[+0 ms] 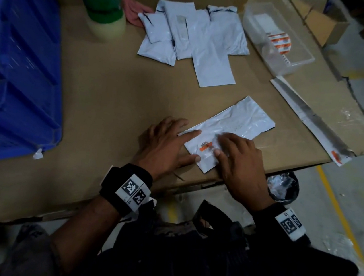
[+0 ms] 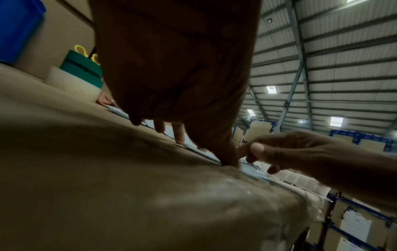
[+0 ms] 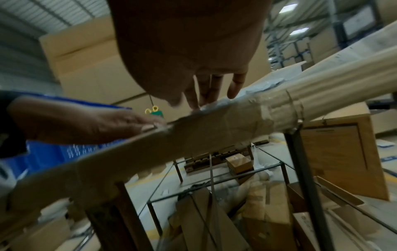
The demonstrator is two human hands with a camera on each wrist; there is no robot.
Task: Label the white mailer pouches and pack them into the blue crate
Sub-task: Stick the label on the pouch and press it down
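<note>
A crumpled white mailer pouch (image 1: 232, 124) lies flat near the table's front edge. A small label with orange marks (image 1: 205, 146) sits on its near end. My left hand (image 1: 175, 146) lies flat, its index finger and thumb pressing on the pouch's left corner. My right hand (image 1: 226, 147) presses its fingertips and thumb down on the label. In the left wrist view, the left fingers (image 2: 180, 134) touch the pouch edge (image 2: 249, 168), with the right hand (image 2: 268, 152) close by. The blue crate (image 1: 17, 68) stands at the left. Several more white pouches (image 1: 190, 36) are piled at the back.
A clear tray of label sheets (image 1: 276, 39) sits at the back right. Stacked tape rolls with yellow scissors (image 1: 101, 5) stand at the back left, beside a pink cloth (image 1: 131, 11). A long backing strip (image 1: 307, 118) lies along the right edge. A black bin (image 1: 283, 187) stands below the table.
</note>
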